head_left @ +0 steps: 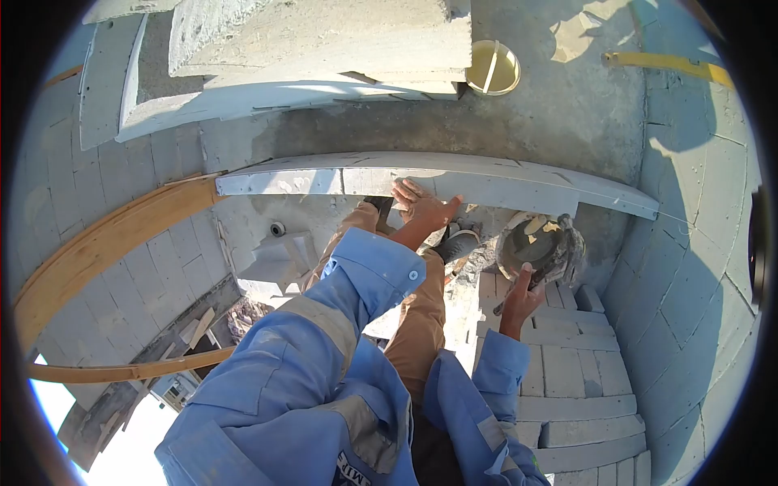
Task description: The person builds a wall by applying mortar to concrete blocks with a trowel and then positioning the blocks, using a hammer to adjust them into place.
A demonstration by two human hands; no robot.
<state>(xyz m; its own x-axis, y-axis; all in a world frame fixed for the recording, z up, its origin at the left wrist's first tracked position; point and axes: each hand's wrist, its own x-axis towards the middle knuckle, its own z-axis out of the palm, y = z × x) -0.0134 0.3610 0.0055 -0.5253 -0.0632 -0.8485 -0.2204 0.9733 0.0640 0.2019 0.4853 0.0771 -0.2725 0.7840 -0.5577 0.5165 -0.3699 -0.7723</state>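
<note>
My left hand (423, 209) lies with spread fingers on the near edge of a low wall of pale blocks (470, 185). To the right, my right hand (521, 303) is closed around the handle of what looks like a trowel (532, 281); its blade is hard to make out at the bucket's near rim. That mortar-crusted bucket (578, 251) holds wet grey mix and stands just beyond my right hand. A thin string line runs along the wall's face and on to the right.
Stacked pale blocks (567, 373) lie at lower right. Big blocks (324, 40) and a cream bucket (493, 69) stand beyond the low wall. Block walls rise on both sides. A curved wooden plank (105, 231) is at left, and a yellow level-like bar (668, 65) sits upper right.
</note>
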